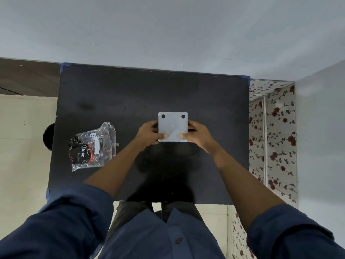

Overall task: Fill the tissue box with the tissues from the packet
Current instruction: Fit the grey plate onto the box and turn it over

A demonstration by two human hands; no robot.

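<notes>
A person in a dark blue shirt stands at a black table [130, 94], both hands around a square white box [172, 126] near the table's centre. The box shows a flat pale face with two black dots close to its far corners; whether this is its top or its underside cannot be told. The left hand [149, 134] grips the box's left edge, its thumb laid over the near left corner of the face and its other fingers curled around the side, partly hidden. The right hand [197, 135] mirrors it on the right edge, thumb pressed on the near right corner, the remaining fingers wrapped around the far side. Whether the box rests on the table or is held just above it cannot be told. Well to the left, apart from both hands, a crumpled clear plastic packet [92, 147] printed "Dove" in red and black lies flat on the table; it looks slack, and no tissues can be made out inside. Blue tape [246, 79] marks the table's corners. Floral wallpaper [276, 131] lines the wall to the right.
</notes>
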